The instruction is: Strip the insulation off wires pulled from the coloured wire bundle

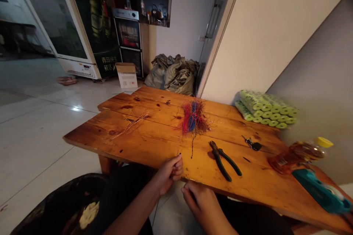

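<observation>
My left hand [171, 172] is closed at the table's front edge, thumb and finger pinching a thin pale wire [179, 146]. The wire points up toward a tangled pile of red and blue wires [192, 117]. Just below the edge, my right hand [200, 197] has its fingers curled; whatever they may hold is hidden. A dark, beaded-looking strand [192, 148] trails from the pile toward me. To the right lie dark-handled pliers [224, 161] with their handles apart. A loose bundle of thin copper-coloured wires [132, 125] rests on the left.
The wooden table [165, 147] also bears keys [252, 144], a yellow-capped bottle [296, 156], a teal tape dispenser [321, 191] and green-wrapped rolls [267, 108]. A black-lined bin [59, 203] stands at lower left. Sacks [176, 75] sit behind the table.
</observation>
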Motion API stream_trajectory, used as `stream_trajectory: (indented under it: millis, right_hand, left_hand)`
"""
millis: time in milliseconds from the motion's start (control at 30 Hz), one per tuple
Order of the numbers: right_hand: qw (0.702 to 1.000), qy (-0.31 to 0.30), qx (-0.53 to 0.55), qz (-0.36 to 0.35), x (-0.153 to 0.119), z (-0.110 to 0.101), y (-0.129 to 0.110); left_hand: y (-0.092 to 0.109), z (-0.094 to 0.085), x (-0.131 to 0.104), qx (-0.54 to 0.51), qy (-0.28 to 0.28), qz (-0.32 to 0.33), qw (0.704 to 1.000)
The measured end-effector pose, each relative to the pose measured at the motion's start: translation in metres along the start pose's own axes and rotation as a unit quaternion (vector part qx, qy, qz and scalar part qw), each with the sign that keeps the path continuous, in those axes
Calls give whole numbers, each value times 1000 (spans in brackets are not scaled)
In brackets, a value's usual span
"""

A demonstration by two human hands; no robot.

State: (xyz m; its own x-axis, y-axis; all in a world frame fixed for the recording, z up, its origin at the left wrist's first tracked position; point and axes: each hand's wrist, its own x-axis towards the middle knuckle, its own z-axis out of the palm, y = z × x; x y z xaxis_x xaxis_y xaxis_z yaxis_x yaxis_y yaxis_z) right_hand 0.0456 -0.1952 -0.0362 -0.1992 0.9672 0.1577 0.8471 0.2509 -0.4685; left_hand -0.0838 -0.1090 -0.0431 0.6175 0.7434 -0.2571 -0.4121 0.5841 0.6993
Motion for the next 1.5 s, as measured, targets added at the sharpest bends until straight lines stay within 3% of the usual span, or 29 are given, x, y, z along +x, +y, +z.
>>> stream_trajectory:
  millis: [100,233,367,500,667,933,1067,1200,1333,1500]
  right_hand:
    - [993,-21,105,50,21,-8,20]
    - [980,66,79,169,83,-10,59]
    - [977,53,61,199,142,1,84]
    - [979,25,66,192,159,11,88]
    - [978,33,72,194,150,11,83]
    - [979,67,86,174,135,3,69]
    - [981,76,92,152,103,-6,56]
    - [984,73,99,132,58,-15,36]
    - [987,58,117,99,21,-17,16]
    - [990,33,109,86,-9,-7,-2]
  left_hand:
    - [-2,-1,3,-8,-10,11,1000]
    - [-6,1,11,-14,3,41,999]
    - [-12,2,18,-5,33,88,996]
    - [-18,0,20,5,65,110,992]
    - [-21,3,23,6,97,94,991]
    - [-24,1,30,17,77,97,992]
    - [-21,-3,33,8,50,85,995]
    - [-18,0,29,-2,42,33,999]
    - [-18,4,22,18,-17,-21,999]
    - [-22,1,25,-25,-24,8,999]
